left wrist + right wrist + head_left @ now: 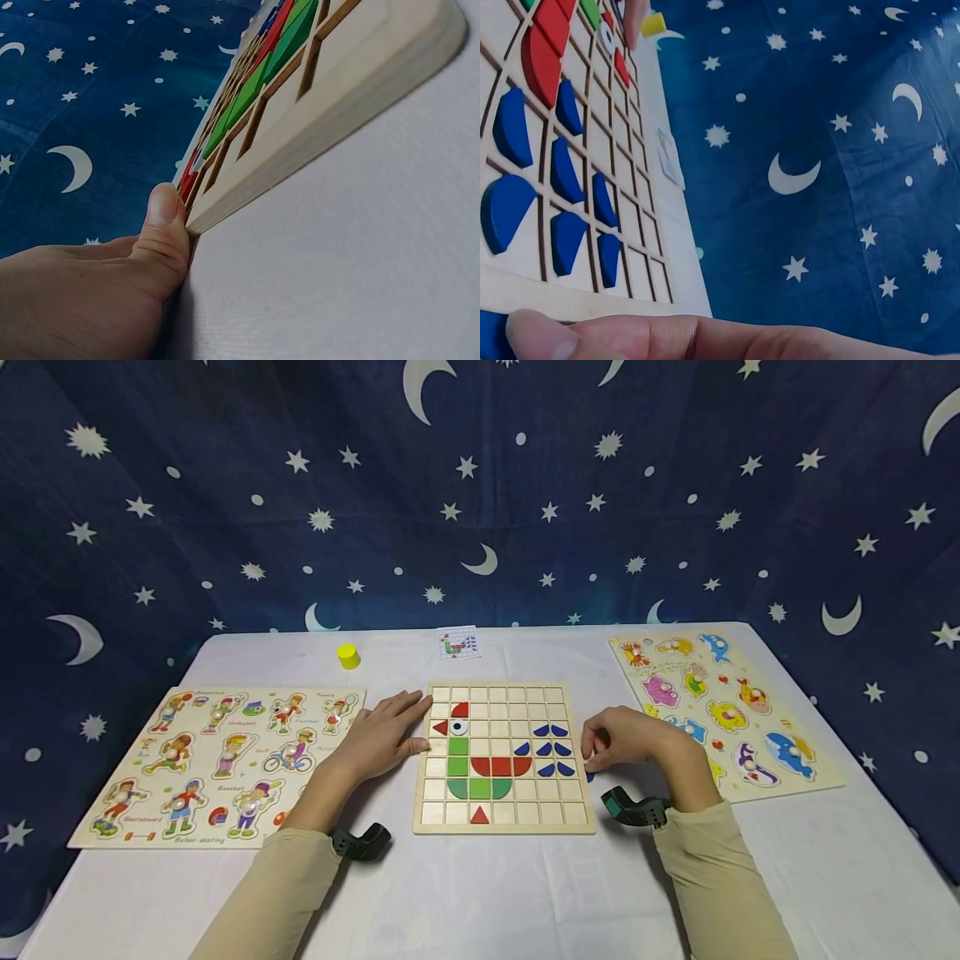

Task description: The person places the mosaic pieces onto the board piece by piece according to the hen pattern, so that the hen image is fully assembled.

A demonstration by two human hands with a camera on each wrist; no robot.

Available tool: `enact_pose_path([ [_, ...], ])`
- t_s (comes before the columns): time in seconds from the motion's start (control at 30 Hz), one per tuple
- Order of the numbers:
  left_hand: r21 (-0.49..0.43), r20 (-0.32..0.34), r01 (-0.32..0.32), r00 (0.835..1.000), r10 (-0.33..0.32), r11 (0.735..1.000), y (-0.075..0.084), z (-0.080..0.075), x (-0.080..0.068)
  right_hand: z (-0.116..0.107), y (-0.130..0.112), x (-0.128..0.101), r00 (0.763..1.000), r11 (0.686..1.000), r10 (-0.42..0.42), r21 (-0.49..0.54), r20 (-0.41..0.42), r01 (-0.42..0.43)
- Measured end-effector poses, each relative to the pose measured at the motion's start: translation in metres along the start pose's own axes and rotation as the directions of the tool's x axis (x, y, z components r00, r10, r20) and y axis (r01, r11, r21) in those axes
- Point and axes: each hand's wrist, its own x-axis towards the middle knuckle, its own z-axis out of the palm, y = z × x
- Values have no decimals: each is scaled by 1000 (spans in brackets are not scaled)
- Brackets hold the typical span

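A square wooden grid board (pixel 551 818) lies in the middle of the table. Red, green and blue pieces on it form a bird-like figure, with a round-eye tile (pixel 458 727) near the top left. Several blue curved pieces (pixel 558 749) sit in cells on the right side. My left hand (pixel 382 735) rests along the board's left edge, fingers extended, its thumb (pixel 163 206) touching the rim. Just off the right edge, my right hand (pixel 626 739) pinches a blue piece (pixel 493 335) between thumb and fingers; most of that piece is hidden.
A small pattern card (pixel 459 642) lies behind the board, and a yellow cylinder (pixel 348 656) stands at the back left. On the left is a sports-figure puzzle board (pixel 202 760); on the right, a sea-animal puzzle board (pixel 705 735). A dark starry cloth (pixel 480 502) hangs behind the table.
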Motion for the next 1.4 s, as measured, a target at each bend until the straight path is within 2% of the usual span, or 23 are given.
enact_pose_path([
  [0.2,3,-3,-4,1000,4,1000,0,-1,0,3,4,4,999,1000,3,22,34,-4],
  [0.43,3,-4,-6,1000,6,1000,0,0,0,3,10,6,999,999,32,35,33,-33],
  [0.67,-1,1,4,1000,-4,1000,0,1,0,2,23,5,1000,999,-14,45,-7,14],
  [0.93,-1,0,0,1000,0,1000,0,0,0,-1,31,0,998,990,-55,131,27,51],
  [1.1,-3,0,1,1000,-1,1000,0,0,0,-1,30,1,997,992,-71,110,16,69],
  [1.4,3,0,-5,1000,5,1000,0,0,0,0,27,1,999,997,-24,74,29,22],
])
